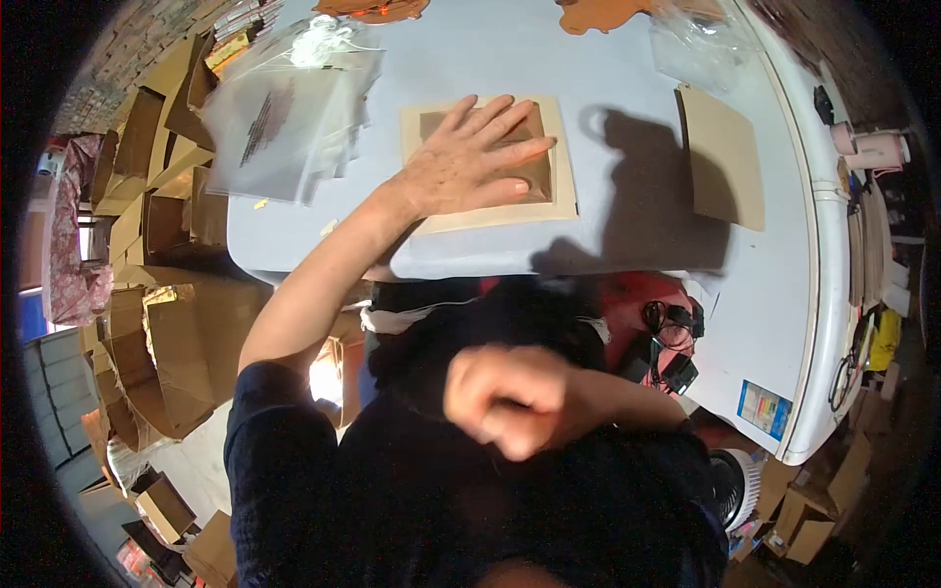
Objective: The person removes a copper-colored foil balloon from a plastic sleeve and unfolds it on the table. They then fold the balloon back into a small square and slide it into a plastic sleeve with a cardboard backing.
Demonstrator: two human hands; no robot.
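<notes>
My left hand (466, 167) lies flat with its fingers spread on a thin beige board (567, 201). Under the fingers is a smaller brown rectangle (429, 123) in the board's middle, partly covered by the hand. My right hand (510, 397) is held in front of my chest, away from the table. Its fingers are curled closed and blurred; whether anything is inside them is hidden. Left of the board, a stack of clear plastic bags (284, 137) lies on the pale tabletop (480, 59).
A cardboard sheet (725, 157) and clear plastic wrap (701, 49) lie on the right. Orange-brown pieces (598, 14) are at the far edge. Cardboard boxes (186, 343) crowd the left. Black cabled adapters (674, 367) sit on something red, beside a white appliance (774, 363).
</notes>
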